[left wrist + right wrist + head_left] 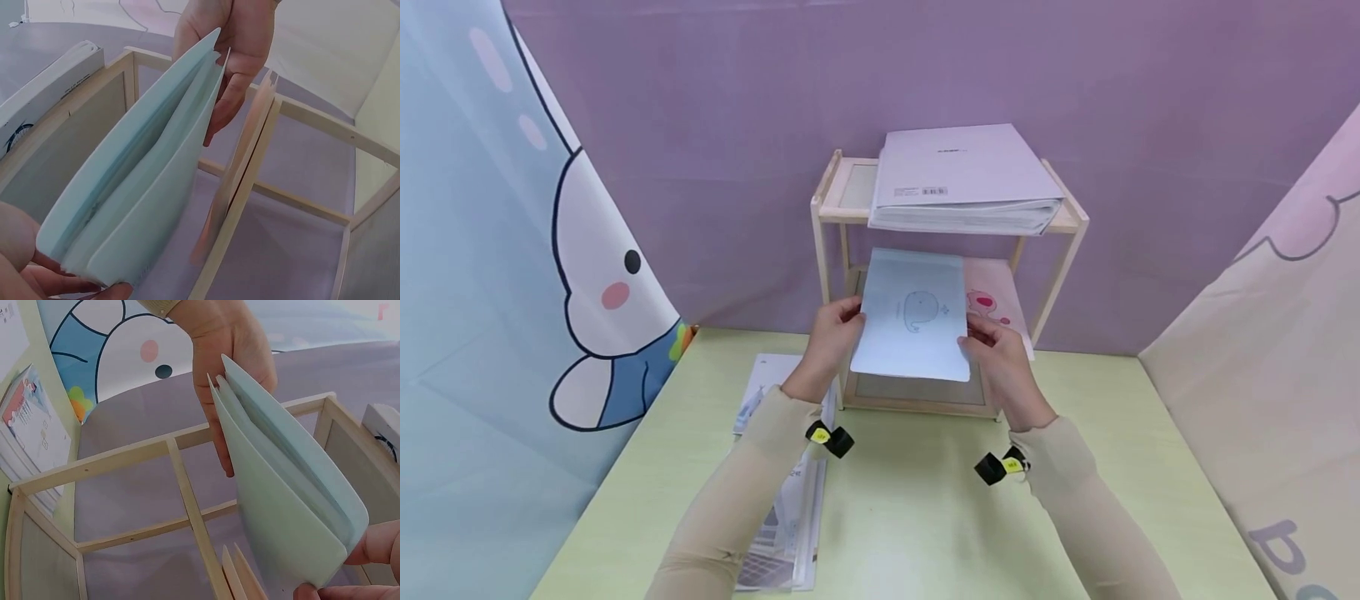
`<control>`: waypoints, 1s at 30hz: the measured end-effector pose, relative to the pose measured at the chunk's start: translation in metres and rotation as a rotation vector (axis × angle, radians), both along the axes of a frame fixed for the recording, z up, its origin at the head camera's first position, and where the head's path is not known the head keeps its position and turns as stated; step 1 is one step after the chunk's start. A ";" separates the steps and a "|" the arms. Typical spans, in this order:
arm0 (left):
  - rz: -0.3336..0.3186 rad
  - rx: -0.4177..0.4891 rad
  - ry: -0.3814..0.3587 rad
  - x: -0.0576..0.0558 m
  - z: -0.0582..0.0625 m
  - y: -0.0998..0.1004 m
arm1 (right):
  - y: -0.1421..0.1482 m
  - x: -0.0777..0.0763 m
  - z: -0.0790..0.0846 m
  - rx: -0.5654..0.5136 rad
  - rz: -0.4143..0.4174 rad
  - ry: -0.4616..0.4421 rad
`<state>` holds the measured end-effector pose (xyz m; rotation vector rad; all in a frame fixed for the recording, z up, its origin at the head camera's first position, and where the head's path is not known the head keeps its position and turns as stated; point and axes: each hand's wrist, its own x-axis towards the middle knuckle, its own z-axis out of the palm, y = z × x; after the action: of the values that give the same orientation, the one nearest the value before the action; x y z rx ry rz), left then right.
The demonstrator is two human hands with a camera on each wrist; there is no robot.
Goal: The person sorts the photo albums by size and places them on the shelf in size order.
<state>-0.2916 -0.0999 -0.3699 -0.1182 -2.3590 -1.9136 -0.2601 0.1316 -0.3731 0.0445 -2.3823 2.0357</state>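
A light blue notebook with a whale drawn on its cover is held between both hands, in front of the rack's middle level. My left hand pinches its left edge, and my right hand pinches the right edge. In the left wrist view the covers of the notebook stand slightly apart, with pages between them. Behind it, partly covered, a pink notebook with a red drawing lies on the middle shelf. The wooden rack stands on the table.
Large white-covered books are piled on the top shelf, reaching past its front edge. More white books lie on the pale green table at left, partly behind my left arm. Printed curtains hang around the table.
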 end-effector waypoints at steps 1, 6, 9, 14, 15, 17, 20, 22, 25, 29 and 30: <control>0.000 0.000 0.003 0.000 0.000 0.001 | 0.000 -0.001 0.000 0.006 0.006 -0.002; 0.003 -0.011 0.004 -0.002 0.003 0.003 | 0.001 -0.007 0.002 0.016 0.018 -0.002; 0.008 -0.018 0.008 -0.003 0.004 0.004 | 0.002 -0.010 0.001 0.011 0.019 0.000; 0.034 0.005 -0.006 -0.006 0.001 0.006 | 0.002 -0.014 0.000 -0.024 0.026 -0.003; 0.038 0.013 -0.009 -0.007 0.000 0.007 | 0.002 -0.015 0.000 -0.031 0.028 -0.003; 0.050 0.029 -0.010 -0.009 -0.001 0.008 | 0.001 -0.016 0.002 -0.038 0.038 -0.005; 0.063 0.052 0.003 -0.011 -0.002 0.008 | -0.001 -0.019 0.006 -0.059 0.047 -0.005; 0.073 0.066 0.009 -0.012 -0.002 0.008 | -0.003 -0.021 0.008 -0.063 0.050 0.002; 0.081 0.073 0.003 -0.013 -0.003 0.008 | -0.004 -0.026 0.009 -0.045 0.041 0.014; 0.091 0.088 -0.007 -0.015 -0.003 0.008 | -0.006 -0.032 0.009 -0.017 0.034 0.031; 0.095 0.095 -0.007 -0.016 -0.003 0.008 | -0.007 -0.034 0.009 -0.009 0.034 0.036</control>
<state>-0.3072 -0.0918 -0.3724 0.0077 -2.2298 -1.9804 -0.2941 0.1244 -0.3642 0.1214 -2.3674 2.0414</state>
